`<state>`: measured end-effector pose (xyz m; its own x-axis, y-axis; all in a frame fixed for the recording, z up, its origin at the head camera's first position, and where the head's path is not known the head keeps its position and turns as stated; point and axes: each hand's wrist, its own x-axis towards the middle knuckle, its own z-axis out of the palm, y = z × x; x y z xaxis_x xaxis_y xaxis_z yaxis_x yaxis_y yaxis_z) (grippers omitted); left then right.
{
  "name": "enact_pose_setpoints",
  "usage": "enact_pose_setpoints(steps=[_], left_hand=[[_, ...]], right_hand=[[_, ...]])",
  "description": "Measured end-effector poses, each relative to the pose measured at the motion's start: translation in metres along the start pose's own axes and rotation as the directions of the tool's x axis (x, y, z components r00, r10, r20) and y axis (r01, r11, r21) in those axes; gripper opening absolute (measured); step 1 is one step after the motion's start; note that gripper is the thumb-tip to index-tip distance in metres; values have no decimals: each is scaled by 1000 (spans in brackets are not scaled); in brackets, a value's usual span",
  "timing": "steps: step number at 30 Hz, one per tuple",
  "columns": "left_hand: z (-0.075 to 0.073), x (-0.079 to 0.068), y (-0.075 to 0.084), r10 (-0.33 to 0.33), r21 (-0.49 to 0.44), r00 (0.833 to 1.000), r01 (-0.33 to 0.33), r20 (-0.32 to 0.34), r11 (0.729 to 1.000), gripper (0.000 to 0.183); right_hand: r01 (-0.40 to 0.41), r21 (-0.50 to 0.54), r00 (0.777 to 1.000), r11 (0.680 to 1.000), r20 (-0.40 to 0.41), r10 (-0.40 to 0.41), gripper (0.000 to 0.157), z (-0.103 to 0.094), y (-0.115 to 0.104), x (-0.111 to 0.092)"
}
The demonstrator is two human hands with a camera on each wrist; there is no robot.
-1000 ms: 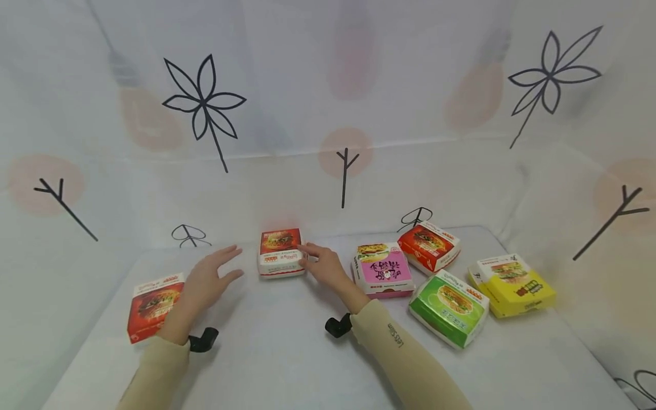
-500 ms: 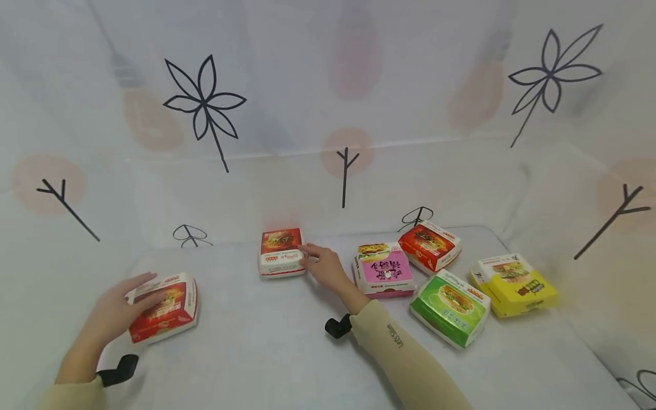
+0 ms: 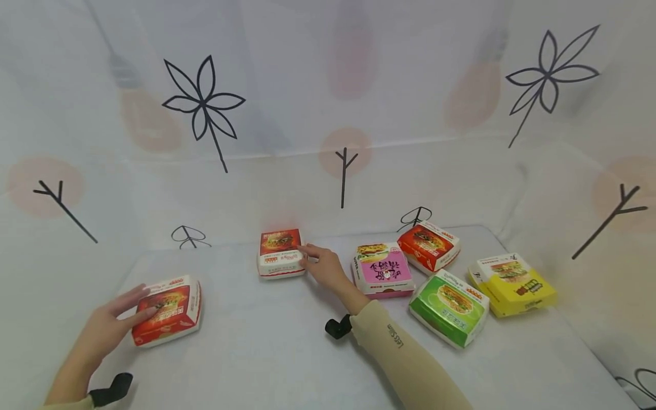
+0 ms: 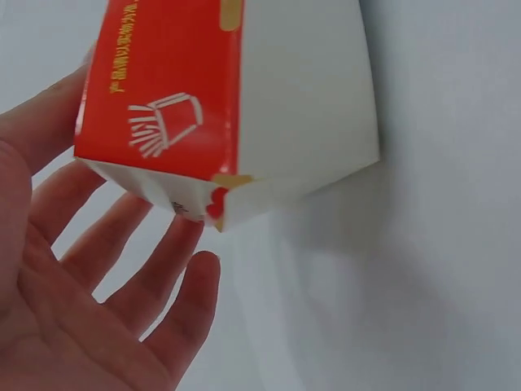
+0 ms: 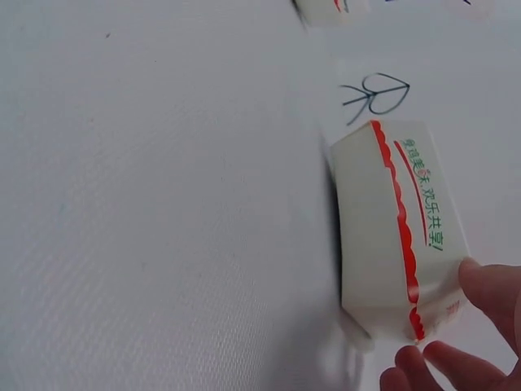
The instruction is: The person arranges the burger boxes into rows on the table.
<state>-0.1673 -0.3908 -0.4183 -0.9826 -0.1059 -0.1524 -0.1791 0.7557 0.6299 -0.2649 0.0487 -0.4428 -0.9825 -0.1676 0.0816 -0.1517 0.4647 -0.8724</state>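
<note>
At the table's left, a red-and-white burger box (image 3: 171, 310) has my left hand (image 3: 105, 327) on its left end. The left wrist view shows that hand's thumb (image 4: 57, 114) along one side of the box (image 4: 163, 114), with fingers curled by its lower end. A second red-and-white burger box (image 3: 281, 250) sits at the back, left of centre. My right hand (image 3: 328, 267) holds its right side; in the right wrist view the thumb (image 5: 492, 289) touches the upper edge of the box (image 5: 391, 236) and fingertips lie by its corner.
On the right are a pink burger box (image 3: 384, 272), another red burger box (image 3: 430, 247), a green one (image 3: 451, 310) and a yellow one (image 3: 515, 287). White cloth walls (image 3: 287, 188) with plant drawings surround the white tabletop (image 3: 266, 341).
My left hand has moved left and down from mid-table to the left box and taken hold of it; that box has shifted slightly right. My right hand has stayed on the back box.
</note>
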Motion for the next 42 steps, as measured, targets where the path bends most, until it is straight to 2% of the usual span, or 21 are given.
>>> enact_pose_setpoints(steps=[5,18,27,32,38,42], left_hand=[[10,-2,5,-10,-27,1000,10,-2,1000,96],[43,-13,39,16,-43,999,-15,28,999,94],[74,-19,62,92,-83,996,-91,3,992,83],[91,-21,77,136,-69,991,-136,-3,988,77],[109,-21,93,159,-76,987,-159,-2,984,73],[119,-22,103,189,-75,982,-189,-8,979,70]], right_hand=[[-3,-22,1000,1000,-5,3,39,-2,-1,-1],[-13,-45,1000,999,22,14,39,-5,-4,-6],[0,-59,999,998,42,2,39,-6,-1,-12],[22,-45,999,999,48,-19,39,-8,3,-15],[57,-54,998,997,40,-55,39,-11,5,-19],[52,-59,998,997,41,-49,40,-14,4,-24]])
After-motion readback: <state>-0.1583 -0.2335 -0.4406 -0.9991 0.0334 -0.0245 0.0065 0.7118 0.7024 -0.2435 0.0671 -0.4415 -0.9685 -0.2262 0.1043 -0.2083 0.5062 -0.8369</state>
